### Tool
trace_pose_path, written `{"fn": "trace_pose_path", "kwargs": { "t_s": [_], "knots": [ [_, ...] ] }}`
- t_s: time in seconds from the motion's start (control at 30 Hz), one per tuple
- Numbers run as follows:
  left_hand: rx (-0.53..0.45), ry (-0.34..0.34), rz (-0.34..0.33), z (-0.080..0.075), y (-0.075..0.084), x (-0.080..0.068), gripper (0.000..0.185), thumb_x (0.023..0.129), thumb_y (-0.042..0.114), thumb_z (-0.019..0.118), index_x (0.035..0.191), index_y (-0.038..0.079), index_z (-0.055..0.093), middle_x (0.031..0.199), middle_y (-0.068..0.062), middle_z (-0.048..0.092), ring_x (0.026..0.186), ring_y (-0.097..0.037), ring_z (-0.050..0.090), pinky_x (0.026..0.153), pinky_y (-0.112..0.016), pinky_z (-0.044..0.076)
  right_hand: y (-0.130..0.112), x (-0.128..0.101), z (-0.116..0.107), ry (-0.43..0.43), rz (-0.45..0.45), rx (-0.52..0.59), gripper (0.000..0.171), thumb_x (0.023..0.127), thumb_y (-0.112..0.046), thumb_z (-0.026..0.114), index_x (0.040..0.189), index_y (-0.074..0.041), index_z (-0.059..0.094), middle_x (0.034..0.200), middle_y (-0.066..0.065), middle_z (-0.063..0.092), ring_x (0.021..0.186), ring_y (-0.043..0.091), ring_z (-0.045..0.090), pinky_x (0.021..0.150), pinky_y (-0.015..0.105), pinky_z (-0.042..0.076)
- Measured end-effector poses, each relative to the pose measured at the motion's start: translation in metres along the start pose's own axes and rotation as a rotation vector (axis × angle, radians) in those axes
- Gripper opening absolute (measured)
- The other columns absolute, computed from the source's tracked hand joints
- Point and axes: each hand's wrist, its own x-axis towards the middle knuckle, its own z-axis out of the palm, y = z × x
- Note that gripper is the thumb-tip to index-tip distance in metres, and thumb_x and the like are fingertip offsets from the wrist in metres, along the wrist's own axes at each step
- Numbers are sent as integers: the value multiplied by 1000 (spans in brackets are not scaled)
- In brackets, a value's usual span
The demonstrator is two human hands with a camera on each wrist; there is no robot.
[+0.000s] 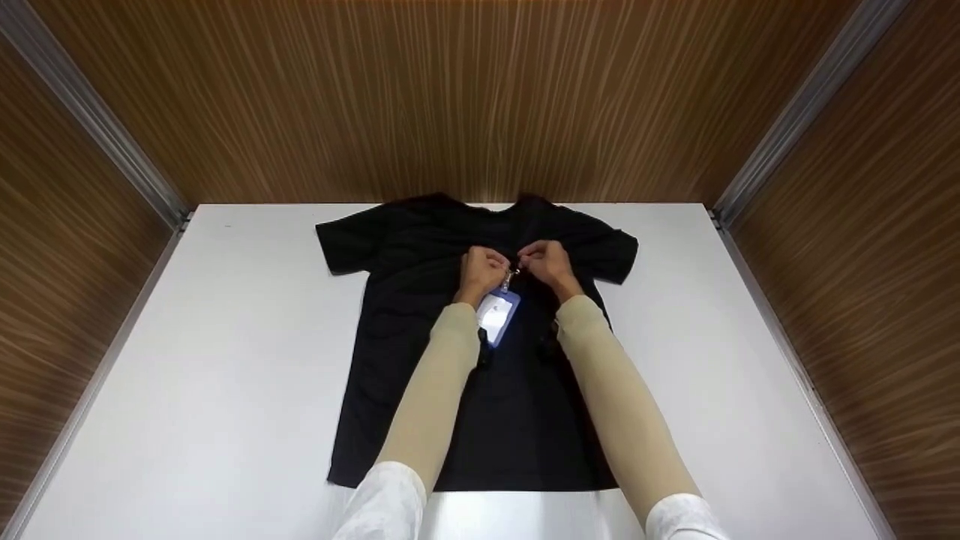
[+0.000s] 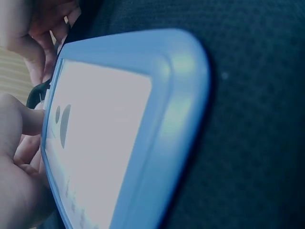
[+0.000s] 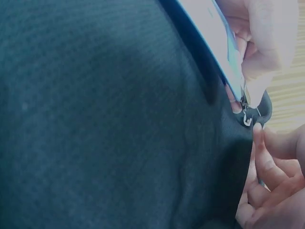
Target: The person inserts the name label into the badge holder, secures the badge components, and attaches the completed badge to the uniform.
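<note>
A black T-shirt [image 1: 420, 360] lies flat, face up, on the white table [image 1: 225, 360]. Both hands meet at its chest. My left hand [image 1: 496, 268] pinches the metal clip [image 1: 511, 279] of a blue badge holder [image 1: 497, 315], which lies on the shirt just below the hands. My right hand [image 1: 529, 264] pinches a raised fold of the shirt fabric right beside the clip. In the left wrist view the badge holder [image 2: 119, 133] fills the frame over the dark fabric [image 2: 252, 119]. In the right wrist view the clip [image 3: 246, 119] sits at the edge of the fabric fold [image 3: 238, 157], with fingertips [image 3: 274, 179] behind it.
Wood-grain walls [image 1: 480, 97] close in the table on three sides, with metal corner strips [image 1: 105, 127]. White tabletop shows to the left and right [image 1: 720, 360] of the shirt. Beige sleeves [image 1: 435, 390] cover both forearms, which reach over the shirt's lower half.
</note>
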Motion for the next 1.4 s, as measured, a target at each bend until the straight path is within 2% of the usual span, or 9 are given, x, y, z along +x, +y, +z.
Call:
{"fn": "trace_pose_path", "kwargs": {
  "t_s": [0.07,0.27,0.43,0.57,0.73,0.9,1.07,1.23,1.4],
  "knots": [
    [-5,3,8,0,0,0,11,86,8,70,85,6,82,87,-7,81,85,-18,73,84,-31,58,1,0,-1,-8,5,2,17,92,0,67,103,10,74,86,11,76,67,3,60,63,15,47],
    [-19,-1,11,-1,2,-3,13,86,5,69,84,5,82,87,-7,80,84,-17,71,79,-27,56,2,-1,-2,-16,-10,-105,18,92,-8,71,102,6,78,90,10,77,68,2,57,69,17,46],
    [-12,-4,19,-1,1,-3,16,86,4,66,84,5,82,88,-7,80,84,-16,69,77,-25,54,2,0,-1,-32,-32,-158,18,91,-9,71,101,5,78,90,8,75,76,8,59,75,21,47],
    [-14,-14,-5,-1,0,-2,14,86,6,68,85,7,82,88,-6,80,84,-13,68,78,-24,54,2,1,0,-42,-41,-185,19,91,-10,71,100,5,78,90,7,74,84,14,61,81,24,48],
    [-17,-8,-3,-1,0,-2,11,85,8,70,84,7,82,87,-6,80,83,-13,67,79,-25,55,-1,1,0,-56,-25,-200,19,91,-10,70,101,4,78,94,10,74,90,18,62,86,27,49],
    [-20,0,8,-1,0,-4,11,85,7,71,83,6,82,85,-6,80,82,-13,67,78,-25,54,-2,0,1,-68,-21,-206,19,92,-10,68,100,5,77,93,9,73,92,20,62,84,25,47],
    [-25,8,-8,-2,1,-5,11,85,8,72,85,7,82,86,-6,80,84,-16,70,83,-30,57,-4,1,1,-81,-13,-224,20,91,-11,67,100,5,76,95,9,72,93,21,61,86,27,48],
    [-15,16,-13,0,1,-4,14,86,7,69,84,8,82,86,-5,81,84,-17,70,81,-28,56,-5,1,2,-87,8,-237,21,91,-13,66,100,3,76,98,10,72,97,22,61,90,31,48],
    [-5,19,-11,0,0,-4,17,86,6,66,84,8,82,87,-5,80,84,-18,71,79,-27,56,-5,1,3,-95,7,-246,19,91,-14,66,98,2,75,95,8,70,96,22,61,91,32,48]
  ]
}}
